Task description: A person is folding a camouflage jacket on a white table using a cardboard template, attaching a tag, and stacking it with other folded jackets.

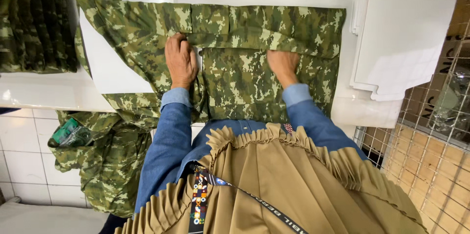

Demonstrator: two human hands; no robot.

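The left hand is lying flat with fingers together on the camouflage garment spread over the white counter, while the right hand, fingertips tucked under a folded edge, is pressing beside it, below stacked white sheets.

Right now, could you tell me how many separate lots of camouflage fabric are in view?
2: the camouflage garment under both hands on the white table, and a folded camouflage stack at far left. More may be hidden.
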